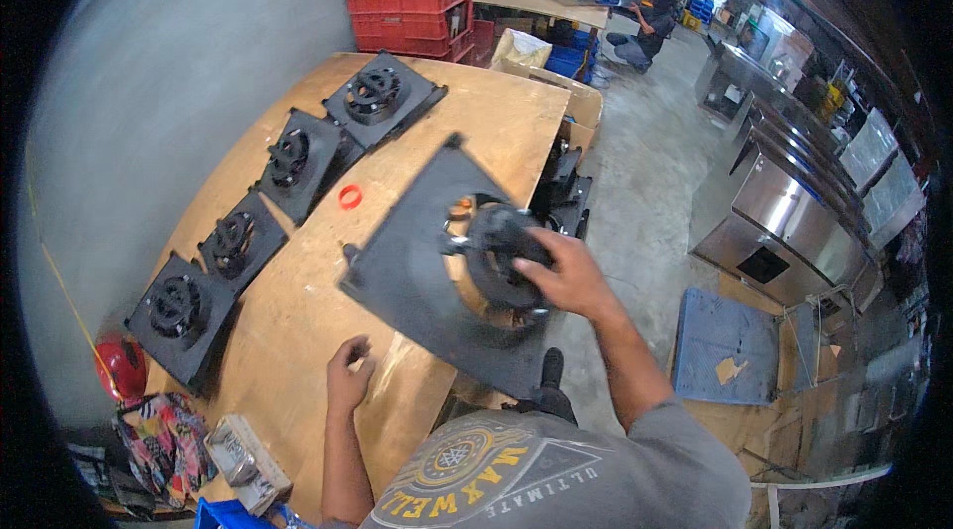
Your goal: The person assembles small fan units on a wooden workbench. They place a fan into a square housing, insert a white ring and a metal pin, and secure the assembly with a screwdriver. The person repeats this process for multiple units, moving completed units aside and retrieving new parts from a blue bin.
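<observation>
My right hand (568, 271) is closed on the black round centre piece of a large dark square plate unit (407, 261), which looks like a gas burner. The unit is tilted and juts past the table's right edge; brass and silver parts show around its centre, slightly blurred. Below its lower left edge, my left hand (349, 370) hovers over the wooden table (288, 330), fingers loosely bent and apart, holding nothing. A small red ring (349, 197) lies on the tabletop to the left of the unit.
Several similar black units, one being a far unit (382, 97), line the table's wall side. Red crates (407, 3) are stacked beyond. A blue panel (725, 345) and steel cabinets (784, 216) stand right. A person (647, 31) crouches far off. A cardboard box (584, 102) adjoins the table.
</observation>
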The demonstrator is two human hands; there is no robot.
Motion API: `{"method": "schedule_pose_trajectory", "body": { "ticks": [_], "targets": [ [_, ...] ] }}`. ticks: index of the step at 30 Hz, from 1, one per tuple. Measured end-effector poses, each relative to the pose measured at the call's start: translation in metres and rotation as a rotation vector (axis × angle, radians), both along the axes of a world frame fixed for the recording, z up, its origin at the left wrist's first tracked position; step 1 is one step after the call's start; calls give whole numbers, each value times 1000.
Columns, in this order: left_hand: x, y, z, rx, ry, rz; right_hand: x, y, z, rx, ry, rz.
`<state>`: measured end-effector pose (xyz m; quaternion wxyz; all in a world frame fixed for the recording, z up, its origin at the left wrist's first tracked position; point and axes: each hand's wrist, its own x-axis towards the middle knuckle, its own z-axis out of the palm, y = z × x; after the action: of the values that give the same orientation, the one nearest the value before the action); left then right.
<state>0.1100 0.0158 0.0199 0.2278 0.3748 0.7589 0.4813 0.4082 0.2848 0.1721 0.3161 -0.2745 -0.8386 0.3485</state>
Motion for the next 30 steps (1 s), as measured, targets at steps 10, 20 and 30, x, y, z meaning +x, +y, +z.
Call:
{"method": "schedule_pose_trajectory", "body": {
  "ticks": [10,20,30],
  "targets": [
    [65,444,-32,61,454,-414,202,196,-149,-78,-676,-362],
    [83,631,-107,-216,812,-232,109,339,-325,-316,-772,33],
    [78,634,-103,-286,796,-255,-75,452,-443,-105,-945,184]
  ]
}}
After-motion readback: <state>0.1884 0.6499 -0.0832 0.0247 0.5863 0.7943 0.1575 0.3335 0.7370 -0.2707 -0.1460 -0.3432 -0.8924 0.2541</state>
